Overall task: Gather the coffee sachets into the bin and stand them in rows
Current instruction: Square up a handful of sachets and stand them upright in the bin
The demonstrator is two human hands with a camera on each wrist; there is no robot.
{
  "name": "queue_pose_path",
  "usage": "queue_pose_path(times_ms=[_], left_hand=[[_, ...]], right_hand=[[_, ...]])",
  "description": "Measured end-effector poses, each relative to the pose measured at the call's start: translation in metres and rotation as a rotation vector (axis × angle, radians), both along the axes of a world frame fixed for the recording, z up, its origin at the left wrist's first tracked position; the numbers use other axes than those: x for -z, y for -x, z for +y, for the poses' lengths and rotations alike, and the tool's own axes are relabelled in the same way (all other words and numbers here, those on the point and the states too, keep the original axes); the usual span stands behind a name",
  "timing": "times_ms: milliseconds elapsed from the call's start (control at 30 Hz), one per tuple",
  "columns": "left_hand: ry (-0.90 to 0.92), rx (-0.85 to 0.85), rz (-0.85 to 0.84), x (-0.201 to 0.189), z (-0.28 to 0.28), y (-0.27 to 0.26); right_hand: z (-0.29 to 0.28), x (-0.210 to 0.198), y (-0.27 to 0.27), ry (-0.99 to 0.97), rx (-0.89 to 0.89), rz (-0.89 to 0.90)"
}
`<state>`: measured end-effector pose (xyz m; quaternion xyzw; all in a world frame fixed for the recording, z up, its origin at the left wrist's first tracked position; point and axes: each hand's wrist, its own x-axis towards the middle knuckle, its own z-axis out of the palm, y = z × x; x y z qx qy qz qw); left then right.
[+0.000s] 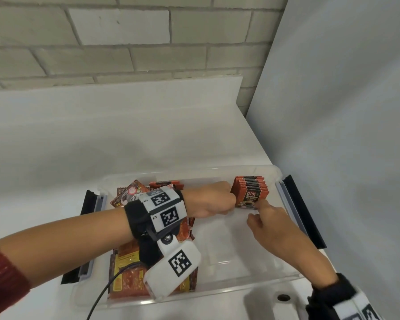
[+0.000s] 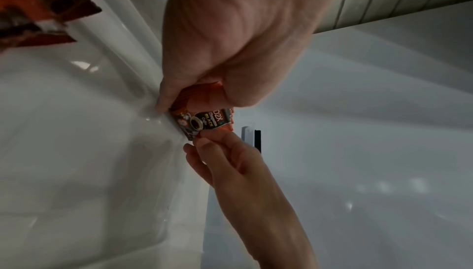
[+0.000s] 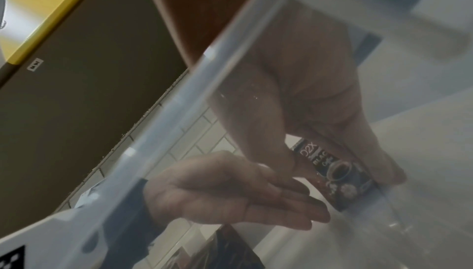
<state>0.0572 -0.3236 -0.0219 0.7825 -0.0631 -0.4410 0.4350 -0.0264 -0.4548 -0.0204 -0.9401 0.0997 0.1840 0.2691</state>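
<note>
A clear plastic bin (image 1: 194,172) sits on the white counter. In its far right corner a stack of red-orange coffee sachets (image 1: 252,189) stands upright, labels facing me. My left hand (image 1: 231,199) reaches across the bin and grips the stack's left side between thumb and fingers. The left wrist view shows that grip (image 2: 199,99) on the stack (image 2: 204,124). My right hand (image 1: 256,211) pinches the front sachet's lower corner with index fingertip and thumb (image 2: 199,144). Through the bin wall, the right wrist view shows the front sachet (image 3: 337,174) between my fingers.
A loose heap of sachets (image 1: 129,269) fills the bin's left half under my left forearm. The bin's floor (image 1: 229,245) on the right is bare. Black latches (image 1: 303,211) flank the bin. A grey panel (image 1: 344,112) rises close on the right; a brick wall (image 1: 125,54) stands behind.
</note>
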Motion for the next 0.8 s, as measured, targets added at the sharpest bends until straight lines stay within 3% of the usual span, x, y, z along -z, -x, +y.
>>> queue_pose_path(times_ms=[200, 400, 633, 800], left_hand=[[0.091, -0.042, 0.057, -0.003, -0.003, 0.006], [0.206, -0.130, 0.135, 0.003, -0.005, 0.007], [0.253, -0.189, 0.152, 0.000, -0.010, 0.011], [0.288, -0.187, 0.192, -0.001, -0.011, 0.011]], right_hand=[[0.000, -0.007, 0.004, 0.024, -0.013, -0.051], [0.002, -0.025, -0.003, -0.012, -0.005, -0.342], [0.000, -0.019, -0.021, -0.047, -0.020, -0.140], [-0.003, -0.012, -0.022, -0.076, -0.012, -0.167]])
